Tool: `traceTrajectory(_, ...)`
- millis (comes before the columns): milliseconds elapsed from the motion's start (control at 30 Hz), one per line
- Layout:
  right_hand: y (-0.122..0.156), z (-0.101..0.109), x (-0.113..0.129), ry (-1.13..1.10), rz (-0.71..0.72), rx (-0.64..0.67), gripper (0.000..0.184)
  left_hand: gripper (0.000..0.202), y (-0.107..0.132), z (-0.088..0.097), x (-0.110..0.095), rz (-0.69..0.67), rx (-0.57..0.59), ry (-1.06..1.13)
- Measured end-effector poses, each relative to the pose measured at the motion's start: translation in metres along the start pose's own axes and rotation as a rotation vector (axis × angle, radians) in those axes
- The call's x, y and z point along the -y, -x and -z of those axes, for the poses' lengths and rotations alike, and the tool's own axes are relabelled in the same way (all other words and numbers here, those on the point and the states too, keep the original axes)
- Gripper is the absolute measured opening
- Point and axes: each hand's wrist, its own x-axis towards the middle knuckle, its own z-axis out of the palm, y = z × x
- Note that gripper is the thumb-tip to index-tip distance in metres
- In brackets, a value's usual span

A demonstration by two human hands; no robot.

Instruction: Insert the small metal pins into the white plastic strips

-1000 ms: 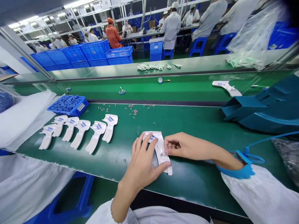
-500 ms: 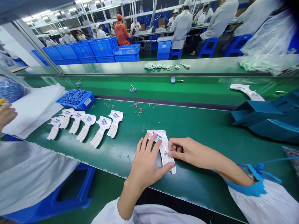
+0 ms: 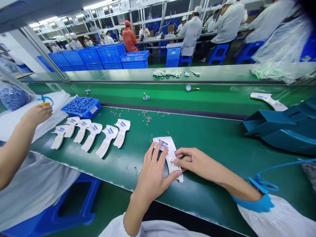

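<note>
A white plastic part (image 3: 169,156) with blue buttons lies on the green bench in front of me. My left hand (image 3: 153,175) rests flat on it, fingers spread, thumb against its lower end. My right hand (image 3: 191,160) sits at the part's right edge with fingers curled and fingertips pinched against the part; whatever they hold is too small to make out. Small metal screws (image 3: 147,118) lie scattered further back on the bench.
Several finished white parts (image 3: 92,135) lie in a row at the left, beside a blue tray (image 3: 81,107) of small blue pieces. A co-worker's arm (image 3: 23,131) reaches in from the left. A teal housing (image 3: 283,126) sits at right. Workers stand behind the conveyor.
A co-worker's hand and forearm have reached further in from the left. My right hand has pressed closer onto the part's right edge; my left hand stays flat on it.
</note>
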Motion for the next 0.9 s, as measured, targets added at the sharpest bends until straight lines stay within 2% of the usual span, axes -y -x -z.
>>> traceTrajectory(67, 0.001, -0.003, -0.002, 0.039, 0.031, -0.016, 0.027, 0.07, 0.0, 0.0, -0.001, 0.003, -0.008, 0.014)
traceTrajectory(167, 0.001, -0.004, 0.0, -0.111, 0.017, 0.002, 0.031, 0.071, 0.001, 0.003, -0.002, 0.011, -0.032, 0.048)
traceTrajectory(233, -0.006, 0.003, 0.005, -0.208, -0.011, -0.005, 0.034, 0.07, 0.001, 0.005, -0.003, 0.036, -0.063, 0.079)
traceTrajectory(300, -0.024, 0.021, 0.013, -0.242, 0.009, -0.052, 0.033, 0.068, 0.002, 0.006, -0.002, 0.08, -0.101, 0.106)
traceTrajectory(367, -0.05, 0.049, 0.021, -0.211, 0.126, -0.154, 0.03, 0.065, 0.003, 0.006, 0.0, 0.115, -0.133, 0.125)
traceTrajectory(400, -0.065, 0.064, 0.026, -0.146, 0.198, -0.252, 0.028, 0.064, 0.004, 0.006, 0.001, 0.123, -0.143, 0.132)
traceTrajectory(467, -0.093, 0.091, 0.032, 0.154, 0.31, -0.498, 0.032, 0.061, 0.006, 0.005, 0.003, 0.13, -0.147, 0.142)
traceTrajectory(533, -0.113, 0.105, 0.035, 0.275, 0.344, -0.607, 0.033, 0.058, 0.008, 0.003, 0.004, 0.136, -0.142, 0.152)
traceTrajectory(633, -0.13, 0.1, 0.032, 0.466, 0.387, -0.645, 0.029, 0.053, 0.01, 0.0, 0.003, 0.144, -0.15, 0.164)
traceTrajectory(733, -0.139, 0.08, 0.026, 0.664, 0.441, -0.569, 0.028, 0.046, 0.009, 0.002, 0.007, 0.152, -0.222, 0.128)
traceTrajectory(800, -0.143, 0.071, 0.023, 0.767, 0.447, -0.539, 0.026, 0.043, 0.007, 0.008, 0.021, 0.165, -0.319, 0.043)
traceTrajectory(900, -0.145, 0.069, 0.022, 0.877, 0.426, -0.537, 0.023, 0.04, 0.007, 0.026, 0.058, 0.249, -0.47, -0.144)
